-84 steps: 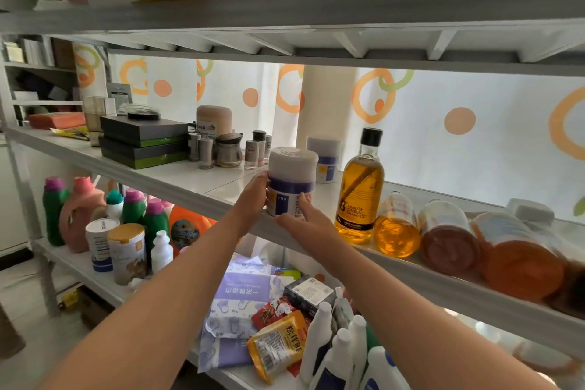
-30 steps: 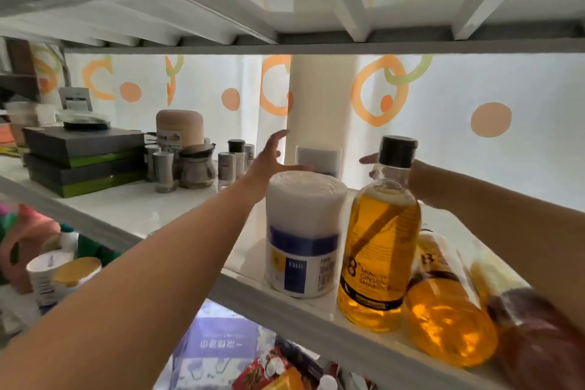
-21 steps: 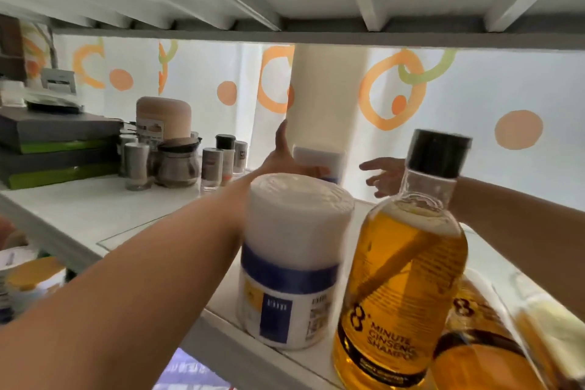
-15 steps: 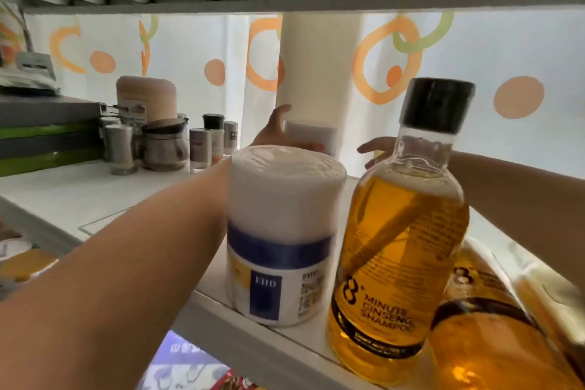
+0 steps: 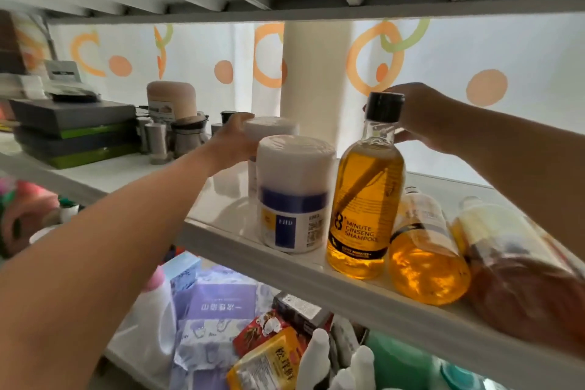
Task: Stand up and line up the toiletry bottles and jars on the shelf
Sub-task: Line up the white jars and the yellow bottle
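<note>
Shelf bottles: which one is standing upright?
The ginseng shampoo bottle with the black cap; the orange bottle and brown bottle lie on their sides.

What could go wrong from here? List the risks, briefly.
The right hand is close behind the cap of the upright shampoo bottle; a knock could tip it off the shelf edge.
The left hand is at the rear white jar, just behind the front white jar; pulling it forward could shove the front one off.

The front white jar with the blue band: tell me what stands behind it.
A second white jar stands behind it, with the left hand holding its near side. Only its lid and a sliver of wall show; the front jar covers the rest.
</note>
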Demonstrator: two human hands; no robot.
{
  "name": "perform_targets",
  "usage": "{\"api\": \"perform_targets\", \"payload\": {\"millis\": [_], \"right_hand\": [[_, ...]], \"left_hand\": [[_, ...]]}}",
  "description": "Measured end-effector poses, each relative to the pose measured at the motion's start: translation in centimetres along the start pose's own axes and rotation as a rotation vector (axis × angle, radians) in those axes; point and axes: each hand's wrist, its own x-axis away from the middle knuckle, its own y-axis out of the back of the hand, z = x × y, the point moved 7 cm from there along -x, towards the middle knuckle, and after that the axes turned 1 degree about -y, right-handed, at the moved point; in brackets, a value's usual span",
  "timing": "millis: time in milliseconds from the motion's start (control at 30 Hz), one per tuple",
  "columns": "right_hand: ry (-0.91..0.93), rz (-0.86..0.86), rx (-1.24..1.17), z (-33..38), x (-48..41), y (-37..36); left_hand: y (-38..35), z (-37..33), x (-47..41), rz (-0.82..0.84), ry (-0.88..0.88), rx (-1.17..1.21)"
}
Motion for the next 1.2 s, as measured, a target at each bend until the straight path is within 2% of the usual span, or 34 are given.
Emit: {"api": "perform_targets", "payload": {"millis": [267, 500, 567, 667, 800, 933, 1200], "right_hand": [[-0.038, 0.020, -0.060, 0.2, 6.2, -1.0], [-0.101, -0.041, -0.141, -0.8, 9.6, -1.7], [-0.106, -0.039, -0.134, -0.7, 10.3, -2.2], [-0.105, -0.088, -0.106, -0.6, 11.4, -2.5], [-0.123, -0.131, -0.097, -0.9, 12.2, -2.9], [-0.138, -0.134, -0.090, -0.9, 12.9, -3.3], [-0.127, -0.105, -0.070, -0.4, 13.7, -3.4]], "left_hand": [[3.1, -0.9, 6.5, 0.083, -0.028, 0.016], [4.5, -1.2, 10.5, 0.169, -0.009, 0.122], [4.2, -0.6, 11.2, 0.140, 0.009, 0.172], [3.3, 0.4, 12.3, 0.021, 0.011, 0.101], [2.7, 1.3, 12.6, -0.124, 0.038, 0.126], [2.5, 1.7, 12.6, -0.223, 0.086, 0.075], [3.4, 0.4, 12.9, -0.189, 0.051, -0.027]]}}
